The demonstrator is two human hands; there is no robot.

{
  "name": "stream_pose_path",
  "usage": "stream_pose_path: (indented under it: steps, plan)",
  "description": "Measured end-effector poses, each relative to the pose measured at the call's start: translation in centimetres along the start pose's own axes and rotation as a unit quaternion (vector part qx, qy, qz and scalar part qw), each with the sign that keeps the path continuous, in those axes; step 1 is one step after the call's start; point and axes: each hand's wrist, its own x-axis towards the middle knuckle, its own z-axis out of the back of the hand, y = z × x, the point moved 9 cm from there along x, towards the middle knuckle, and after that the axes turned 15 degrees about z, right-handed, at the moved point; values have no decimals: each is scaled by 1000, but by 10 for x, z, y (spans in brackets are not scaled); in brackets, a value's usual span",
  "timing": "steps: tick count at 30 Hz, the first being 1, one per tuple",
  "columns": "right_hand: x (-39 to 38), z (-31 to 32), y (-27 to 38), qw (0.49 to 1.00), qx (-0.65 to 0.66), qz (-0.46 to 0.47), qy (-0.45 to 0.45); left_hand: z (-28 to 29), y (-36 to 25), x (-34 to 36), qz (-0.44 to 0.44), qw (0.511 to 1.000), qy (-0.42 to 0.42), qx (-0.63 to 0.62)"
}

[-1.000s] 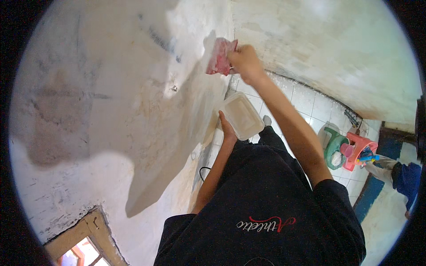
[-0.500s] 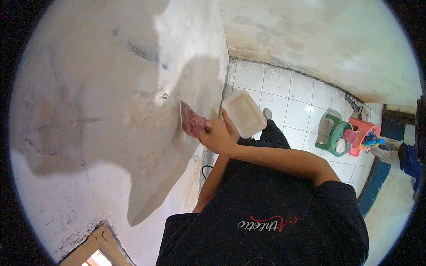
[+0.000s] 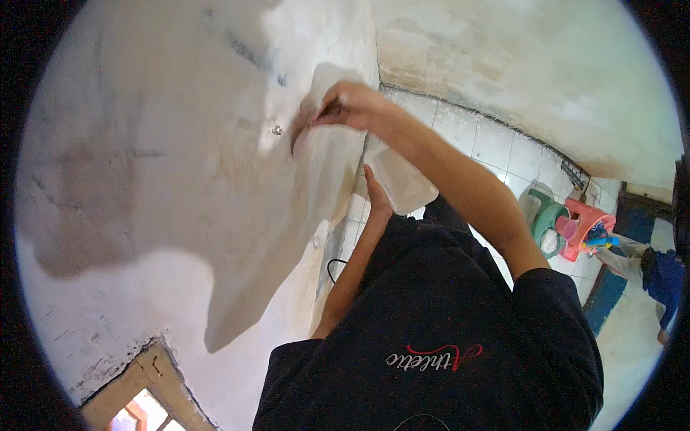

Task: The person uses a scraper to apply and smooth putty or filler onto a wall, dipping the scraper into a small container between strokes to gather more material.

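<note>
My right hand (image 3: 352, 104) is closed around a flat reddish scraper (image 3: 305, 131), smeared by motion, whose edge lies against or very close to the pale wall (image 3: 180, 201). Below and to the right of it, my left hand (image 3: 378, 198) grips the near left side of a shallow cream-coloured plastic tray (image 3: 406, 185) with rounded corners. My right forearm crosses above the tray and hides its upper right part. Its inside looks pale; I cannot tell what it contains. The wall beside the scraper is blotched and stained, with my shadow over it.
A wooden window frame (image 3: 147, 377) sits in the wall at lower left. White tiles (image 3: 492, 144) cover the floor. At right stand a green stool (image 3: 544, 210) and a pink stool (image 3: 595, 215) with small items on them. Another person in blue (image 3: 660, 280) is at the far right edge.
My right hand has swung up and away along the wall with the scraper, which has turned. My left hand still holds the tray, now partly behind my right forearm.
</note>
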Motion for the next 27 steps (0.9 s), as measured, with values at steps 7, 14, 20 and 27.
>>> stream_pose_path:
  steps: [7, 14, 20, 27]
  plan:
    - [7, 1, 109, 922, -250, 67, -288, -16, -10, -19, -36, 998, -6, 53]
    - [-77, 53, -19, 806, -538, -142, -202, -35, -25, -42, -68, 991, -70, 94]
    - [-63, -6, -44, 857, -405, -29, -318, -26, -15, -33, -33, 997, -46, 53]
    - [-74, -108, 113, 826, -516, 53, -221, -30, -17, -15, -27, 999, 11, 29]
